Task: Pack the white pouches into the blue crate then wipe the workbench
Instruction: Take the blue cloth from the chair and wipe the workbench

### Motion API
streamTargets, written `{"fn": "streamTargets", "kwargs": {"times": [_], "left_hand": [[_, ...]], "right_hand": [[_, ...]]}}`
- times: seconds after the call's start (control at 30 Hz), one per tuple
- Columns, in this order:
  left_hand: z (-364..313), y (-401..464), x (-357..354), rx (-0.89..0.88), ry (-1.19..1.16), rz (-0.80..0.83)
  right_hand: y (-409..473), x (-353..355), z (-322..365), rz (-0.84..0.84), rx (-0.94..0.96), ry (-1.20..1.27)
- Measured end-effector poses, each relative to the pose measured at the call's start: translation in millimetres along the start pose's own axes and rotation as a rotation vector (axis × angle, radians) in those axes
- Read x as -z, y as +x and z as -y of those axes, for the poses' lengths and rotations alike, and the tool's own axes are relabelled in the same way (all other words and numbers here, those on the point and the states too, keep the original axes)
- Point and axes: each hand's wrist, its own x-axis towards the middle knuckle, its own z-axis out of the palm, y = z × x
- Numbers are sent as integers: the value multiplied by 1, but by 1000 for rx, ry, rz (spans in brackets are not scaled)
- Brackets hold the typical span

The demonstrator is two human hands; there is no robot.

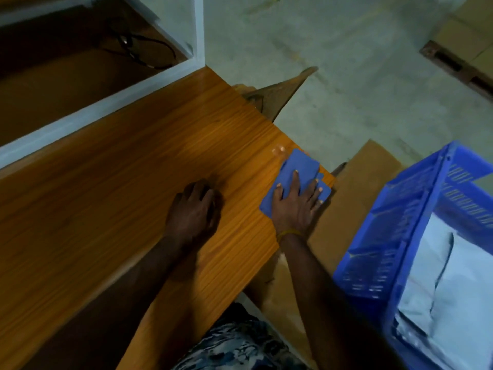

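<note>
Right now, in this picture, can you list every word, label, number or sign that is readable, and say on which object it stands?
None: no text can be read anywhere in this view.
The blue crate, the white pouches, the blue cloth and the workbench show no print or label.
The cardboard beside the bench also looks plain.

Right hand (294,206) presses a blue cloth (296,172) flat at the workbench (120,196) corner; left hand (193,212) rests on the wood; white pouches (453,295) fill the crate (394,236) alongside.
</note>
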Motion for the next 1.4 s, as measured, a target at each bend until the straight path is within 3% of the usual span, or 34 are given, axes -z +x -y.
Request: {"fn": "streamTargets", "kwargs": {"times": [0.1, 0.23, 0.47, 0.63, 0.87, 1.17, 1.4], "left_hand": [[3, 3, -1, 6, -13, 30], [3, 8, -1, 51, -25, -8], [10, 20, -1, 130, -55, -188], [26, 33, -5, 143, -43, -243], [58, 63, -4, 264, -17, -284], [78, 80, 3, 293, -5, -261], [76, 81, 4, 303, -13, -315]], "right_hand": [[33, -3, 7, 1, -62, -36], [46, -6, 29, 66, 84, -63], [69, -21, 82, 31, 256, -68], [88, -38, 123, 16, 283, -41], [103, -56, 177, 27, 374, 17], [138, -84, 247, 55, 553, 19], [155, -89, 289, 275, 759, -14]]}}
